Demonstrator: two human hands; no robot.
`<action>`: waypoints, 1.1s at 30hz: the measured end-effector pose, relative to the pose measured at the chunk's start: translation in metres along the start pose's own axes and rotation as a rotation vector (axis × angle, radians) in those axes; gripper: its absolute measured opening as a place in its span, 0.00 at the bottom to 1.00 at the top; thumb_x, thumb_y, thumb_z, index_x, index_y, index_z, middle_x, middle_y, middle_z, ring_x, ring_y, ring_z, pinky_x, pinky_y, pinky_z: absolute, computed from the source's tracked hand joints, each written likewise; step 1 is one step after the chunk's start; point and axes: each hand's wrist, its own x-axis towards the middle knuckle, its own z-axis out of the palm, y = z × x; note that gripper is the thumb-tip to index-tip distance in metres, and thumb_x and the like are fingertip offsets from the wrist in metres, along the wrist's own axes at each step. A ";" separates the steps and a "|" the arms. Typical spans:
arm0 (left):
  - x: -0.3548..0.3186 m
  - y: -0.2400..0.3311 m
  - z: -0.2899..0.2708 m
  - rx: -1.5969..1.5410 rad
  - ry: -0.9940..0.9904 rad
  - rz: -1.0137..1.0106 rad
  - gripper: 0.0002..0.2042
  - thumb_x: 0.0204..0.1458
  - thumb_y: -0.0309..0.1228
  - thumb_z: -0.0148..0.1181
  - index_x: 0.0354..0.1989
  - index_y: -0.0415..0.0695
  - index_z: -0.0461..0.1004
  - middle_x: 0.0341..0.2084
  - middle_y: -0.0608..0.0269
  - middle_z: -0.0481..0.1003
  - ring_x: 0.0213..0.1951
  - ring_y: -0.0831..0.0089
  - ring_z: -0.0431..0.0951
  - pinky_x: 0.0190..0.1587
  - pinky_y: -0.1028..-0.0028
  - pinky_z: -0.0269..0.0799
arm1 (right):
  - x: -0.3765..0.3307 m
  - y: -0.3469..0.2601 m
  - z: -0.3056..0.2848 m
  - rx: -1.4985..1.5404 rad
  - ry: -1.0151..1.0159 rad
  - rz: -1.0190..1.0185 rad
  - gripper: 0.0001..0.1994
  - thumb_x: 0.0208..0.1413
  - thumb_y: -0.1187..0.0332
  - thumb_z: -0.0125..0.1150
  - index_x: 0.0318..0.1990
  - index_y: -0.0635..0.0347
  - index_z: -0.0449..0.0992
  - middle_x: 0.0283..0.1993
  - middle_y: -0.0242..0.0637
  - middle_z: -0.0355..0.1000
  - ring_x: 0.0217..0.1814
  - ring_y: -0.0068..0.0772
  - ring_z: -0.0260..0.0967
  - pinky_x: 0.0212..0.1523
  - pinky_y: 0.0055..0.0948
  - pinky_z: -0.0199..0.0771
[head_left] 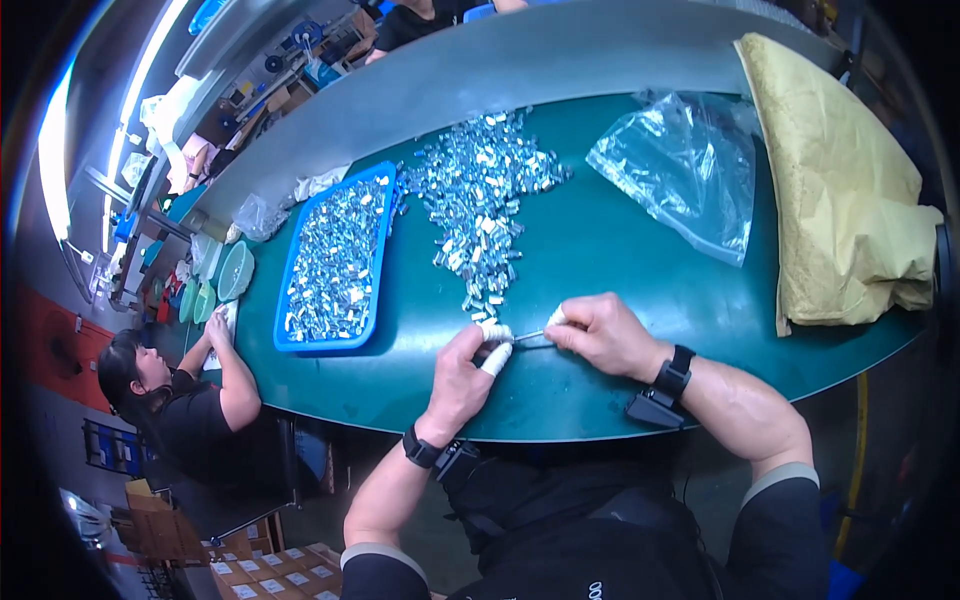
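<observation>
My left hand (462,378) is closed in a pinch, white coverings on its fingertips. Whatever sits between those fingers is too small and hidden to make out. From my right hand (608,338), closed with white-wrapped fingertips, a thin metal rod (529,336) runs across to the left fingertips. Both hands are just above the green table's near side. Right beyond them begins a loose pile of small shiny metal pieces (480,200), spreading toward the far edge. To the left stands a blue tray (283,335) filled with similar small metal pieces (335,262).
A clear plastic bag (690,170) lies flat at the far right of the green table (590,240). Beside it leans a large yellow-brown paper sack (850,200). A grey raised ledge (560,55) borders the far side. At the left, a co-worker (200,400) sits near green bowls (236,272).
</observation>
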 end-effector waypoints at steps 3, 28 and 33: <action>-0.002 0.000 0.004 -0.041 0.019 -0.003 0.09 0.57 0.22 0.69 0.45 0.40 0.81 0.35 0.66 0.82 0.34 0.80 0.78 0.40 0.75 0.75 | -0.002 -0.001 -0.002 0.065 -0.026 0.136 0.11 0.63 0.63 0.66 0.31 0.61 0.81 0.23 0.39 0.76 0.23 0.33 0.73 0.26 0.35 0.69; -0.008 -0.003 0.012 -0.216 -0.103 0.030 0.09 0.59 0.26 0.69 0.46 0.39 0.81 0.28 0.65 0.79 0.28 0.81 0.73 0.34 0.74 0.72 | 0.000 -0.012 -0.002 -0.122 -0.292 0.203 0.16 0.67 0.57 0.64 0.33 0.61 0.83 0.28 0.40 0.80 0.29 0.36 0.78 0.31 0.34 0.75; -0.005 -0.005 0.013 -0.237 -0.100 0.005 0.10 0.59 0.27 0.70 0.46 0.39 0.81 0.28 0.65 0.79 0.28 0.82 0.72 0.33 0.75 0.71 | 0.000 -0.010 -0.006 -0.099 -0.162 0.080 0.09 0.63 0.64 0.69 0.38 0.62 0.84 0.32 0.41 0.81 0.31 0.33 0.78 0.33 0.32 0.76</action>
